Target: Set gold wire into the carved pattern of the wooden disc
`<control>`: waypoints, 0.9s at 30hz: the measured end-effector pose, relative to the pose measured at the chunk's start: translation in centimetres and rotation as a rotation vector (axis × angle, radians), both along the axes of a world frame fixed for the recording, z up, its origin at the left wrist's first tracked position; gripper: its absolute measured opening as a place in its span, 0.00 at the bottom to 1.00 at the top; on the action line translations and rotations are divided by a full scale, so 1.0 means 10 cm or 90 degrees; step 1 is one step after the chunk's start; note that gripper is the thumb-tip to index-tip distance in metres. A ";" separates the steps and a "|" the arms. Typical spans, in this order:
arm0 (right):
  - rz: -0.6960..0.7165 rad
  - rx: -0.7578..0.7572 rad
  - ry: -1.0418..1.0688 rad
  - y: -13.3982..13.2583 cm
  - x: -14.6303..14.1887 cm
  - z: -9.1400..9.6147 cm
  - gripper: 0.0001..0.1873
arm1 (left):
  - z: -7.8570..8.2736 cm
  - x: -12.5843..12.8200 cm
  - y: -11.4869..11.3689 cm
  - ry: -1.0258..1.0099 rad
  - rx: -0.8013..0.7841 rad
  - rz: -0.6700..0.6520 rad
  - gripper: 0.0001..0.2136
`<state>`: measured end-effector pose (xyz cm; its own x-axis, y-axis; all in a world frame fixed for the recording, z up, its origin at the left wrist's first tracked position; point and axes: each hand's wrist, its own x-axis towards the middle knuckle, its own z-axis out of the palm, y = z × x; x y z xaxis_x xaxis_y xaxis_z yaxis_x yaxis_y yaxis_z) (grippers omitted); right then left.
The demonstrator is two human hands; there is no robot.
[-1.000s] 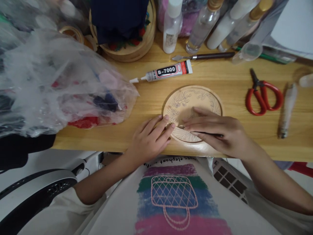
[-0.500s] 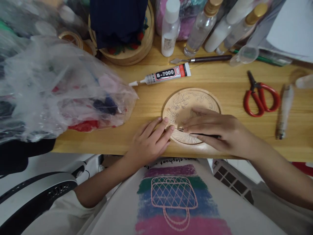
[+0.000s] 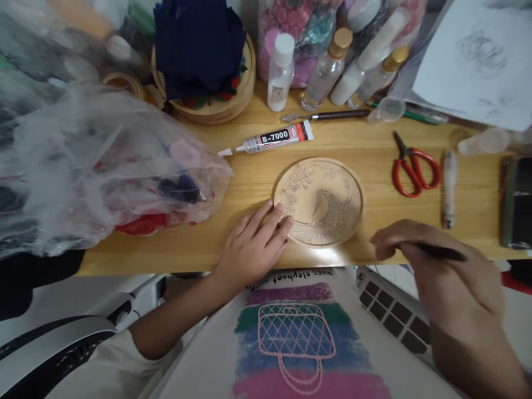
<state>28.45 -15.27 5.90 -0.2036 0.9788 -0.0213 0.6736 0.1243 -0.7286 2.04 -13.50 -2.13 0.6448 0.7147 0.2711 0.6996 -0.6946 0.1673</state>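
A round wooden disc [image 3: 319,200] with a line drawing of a bird and scrolls lies near the front edge of the wooden table [image 3: 233,177]. My left hand [image 3: 254,246] rests flat on the table with its fingertips touching the disc's left rim. My right hand [image 3: 436,266] is off to the right of the disc, at the table's front edge, fingers closed on a thin dark pointed tool [image 3: 440,252].
A B-7000 glue tube [image 3: 272,138] lies behind the disc. Red scissors [image 3: 413,169] and a slim tool [image 3: 448,188] are at the right. Bottles [image 3: 279,65], a palette knife [image 3: 328,116] and a wooden box stand at the back. A big plastic bag [image 3: 95,160] fills the left.
My right hand has lifted off the disc and drawn back to the right with the thin tool, uncovering the bird drawing. My left hand has stayed at the rim.
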 end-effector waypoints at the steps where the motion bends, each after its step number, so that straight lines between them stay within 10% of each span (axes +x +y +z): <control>1: 0.021 0.014 -0.044 0.01 -0.03 0.00 0.10 | 0.00 0.00 0.00 0.002 0.001 0.001 0.15; 9: 0.250 0.199 -0.272 0.28 -0.34 -0.28 0.07 | -0.02 -0.02 -0.01 0.005 -0.012 -0.004 0.16; 27: 0.415 0.019 -0.167 0.60 -0.28 -0.29 0.12 | -0.01 0.00 -0.01 0.007 -0.025 0.000 0.16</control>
<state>25.69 -9.25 2.96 -0.7404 0.6605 -0.1249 0.6083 0.5795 -0.5424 2.00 -13.57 -2.26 0.6479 0.7243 0.2357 0.7013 -0.6881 0.1866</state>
